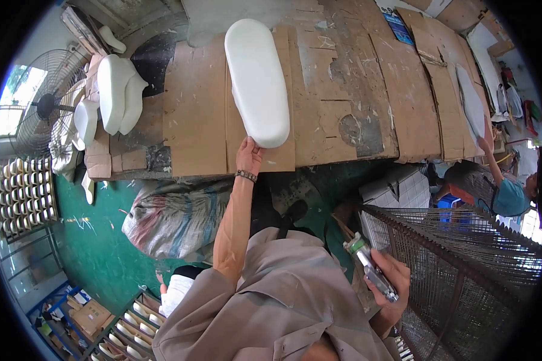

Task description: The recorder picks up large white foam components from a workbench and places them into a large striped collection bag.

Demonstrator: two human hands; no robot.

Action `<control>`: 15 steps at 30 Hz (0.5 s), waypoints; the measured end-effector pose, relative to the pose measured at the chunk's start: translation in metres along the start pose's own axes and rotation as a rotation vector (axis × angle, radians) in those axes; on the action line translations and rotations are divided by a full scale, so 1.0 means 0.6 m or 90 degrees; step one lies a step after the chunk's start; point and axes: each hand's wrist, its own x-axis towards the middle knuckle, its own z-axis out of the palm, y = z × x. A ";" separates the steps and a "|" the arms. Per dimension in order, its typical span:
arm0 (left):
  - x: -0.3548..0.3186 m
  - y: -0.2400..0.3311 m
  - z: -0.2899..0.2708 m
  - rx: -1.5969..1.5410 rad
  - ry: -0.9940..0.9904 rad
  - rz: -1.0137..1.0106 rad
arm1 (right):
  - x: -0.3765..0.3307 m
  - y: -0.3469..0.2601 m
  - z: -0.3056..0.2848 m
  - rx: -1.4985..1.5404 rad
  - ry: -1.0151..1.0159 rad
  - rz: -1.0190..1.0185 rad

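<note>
A long white pad (257, 78) with rounded ends, foam-like in look, lies on the cardboard-covered bench in front of me. My left hand (250, 155) pinches its near end at the bench's front edge, thumb and fingers closed on it. Low on the right, beside my body, my right hand (391, 280) is wrapped round a silver metal hand tool (370, 268) with a green collar. Its exact kind does not show. The tool is well away from the pad.
More white pads (115, 93) stand at the bench's left, near a large fan (47, 103). A striped woven sack (174, 216) lies under the bench (193, 114). A dark wire rack (464, 259) stands close on my right. Another person (506, 186) works at the far right.
</note>
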 end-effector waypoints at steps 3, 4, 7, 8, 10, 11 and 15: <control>0.006 0.000 0.003 -0.021 0.000 0.003 | 0.003 -0.018 -0.007 -0.031 0.047 0.067; 0.008 0.002 0.003 -0.023 0.001 0.004 | 0.010 -0.019 -0.012 -0.036 0.032 0.065; 0.007 0.007 0.012 -0.040 -0.026 -0.002 | 0.014 -0.016 -0.013 0.007 0.028 0.087; 0.008 0.009 0.021 -0.062 -0.018 -0.013 | 0.030 -0.015 -0.009 -0.018 0.060 0.054; 0.007 0.018 0.038 -0.085 -0.009 -0.019 | 0.062 -0.018 0.003 -0.050 0.096 0.043; 0.005 0.023 0.048 -0.066 -0.025 -0.022 | 0.074 -0.020 0.009 -0.050 0.093 0.036; 0.011 0.070 0.078 -0.075 -0.034 -0.015 | 0.129 -0.032 0.037 -0.057 0.124 -0.007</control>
